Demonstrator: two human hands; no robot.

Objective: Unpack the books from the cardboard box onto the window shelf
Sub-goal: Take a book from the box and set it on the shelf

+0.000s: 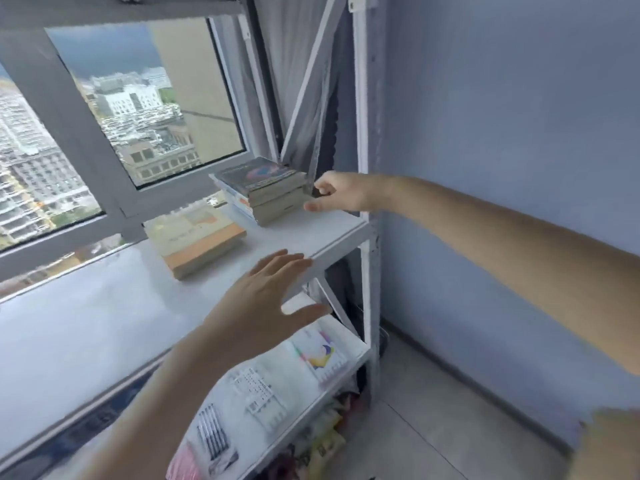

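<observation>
A small stack of books lies at the far right end of the white window shelf, a dark-covered one on top. A single orange-and-cream book lies flat to its left. My right hand reaches to the stack's right side, fingers curled, fingertips at the books' edge; it holds nothing I can make out. My left hand hovers open, fingers spread, over the shelf's front edge. A corner of the cardboard box shows at bottom right.
A window runs behind the shelf, with an opened sash at the right end. A lower shelf holds printed packets and bags. A blue wall closes the right side; tiled floor lies below.
</observation>
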